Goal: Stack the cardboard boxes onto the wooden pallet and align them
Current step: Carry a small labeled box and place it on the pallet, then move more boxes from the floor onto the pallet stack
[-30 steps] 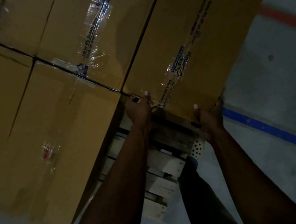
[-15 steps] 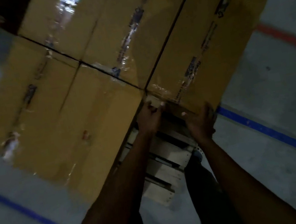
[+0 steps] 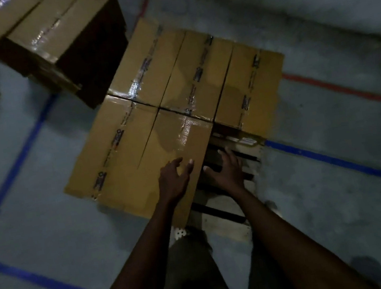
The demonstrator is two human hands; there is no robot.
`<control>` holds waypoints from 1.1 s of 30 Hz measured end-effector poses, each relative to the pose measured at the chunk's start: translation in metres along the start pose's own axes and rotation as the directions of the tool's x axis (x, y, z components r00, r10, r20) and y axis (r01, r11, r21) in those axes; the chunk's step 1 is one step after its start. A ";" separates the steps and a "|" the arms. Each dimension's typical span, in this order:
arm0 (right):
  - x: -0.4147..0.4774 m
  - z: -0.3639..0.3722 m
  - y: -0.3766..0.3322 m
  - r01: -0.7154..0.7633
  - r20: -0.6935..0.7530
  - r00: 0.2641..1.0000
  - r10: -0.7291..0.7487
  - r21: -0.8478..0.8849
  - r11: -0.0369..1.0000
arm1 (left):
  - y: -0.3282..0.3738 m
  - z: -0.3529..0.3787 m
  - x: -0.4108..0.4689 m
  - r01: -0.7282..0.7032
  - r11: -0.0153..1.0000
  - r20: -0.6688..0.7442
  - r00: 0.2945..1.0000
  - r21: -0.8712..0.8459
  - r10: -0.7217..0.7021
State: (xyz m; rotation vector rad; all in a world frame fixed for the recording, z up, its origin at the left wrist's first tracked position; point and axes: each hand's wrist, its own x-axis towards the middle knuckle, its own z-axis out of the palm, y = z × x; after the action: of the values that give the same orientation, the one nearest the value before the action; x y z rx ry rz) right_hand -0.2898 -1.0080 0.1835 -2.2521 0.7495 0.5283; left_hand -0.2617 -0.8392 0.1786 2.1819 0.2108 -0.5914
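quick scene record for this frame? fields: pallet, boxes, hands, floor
pallet: pale wooden slatted pallet, near right corner uncovered
boxes: brown taped cardboard boxes packed side by side on it, tops flush
left hand: open, fingers spread over the nearest box by its right edge; contact unclear
right hand: open above bare slats, holding nothing
other boxes: separate brown cardboard stack on the floor, far left
floor: grey concrete floor, blue tape line, red line
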 end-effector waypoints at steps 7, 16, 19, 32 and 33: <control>-0.091 0.004 -0.043 -0.013 -0.077 0.997 0.020 0.097 0.995 | -0.020 -0.065 -0.075 -0.031 0.999 -0.001 1.000 0.044 0.031; -0.202 0.072 -0.059 0.016 -0.145 0.989 0.038 0.353 0.936 | -0.069 -0.126 -0.167 -0.075 0.996 -0.130 0.989 -0.041 0.069; -0.245 0.117 -0.069 0.047 -0.116 0.993 0.000 0.405 0.913 | -0.099 -0.153 -0.203 -0.071 0.997 -0.157 0.986 -0.038 0.064; -0.315 0.240 -0.251 0.255 -0.107 0.966 -0.234 0.292 0.922 | -0.246 -0.348 -0.211 -0.052 0.994 -0.316 0.949 -0.100 0.018; -0.317 0.255 -0.275 0.268 -0.095 0.963 -0.251 0.296 0.917 | -0.258 -0.370 -0.207 -0.052 0.994 -0.330 0.944 -0.095 0.018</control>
State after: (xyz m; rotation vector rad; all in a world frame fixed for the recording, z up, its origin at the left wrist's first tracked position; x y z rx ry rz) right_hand -0.3899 -0.5474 0.3210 -2.0364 0.5066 0.2048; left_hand -0.4061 -0.3787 0.2961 2.1683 0.3699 -0.1867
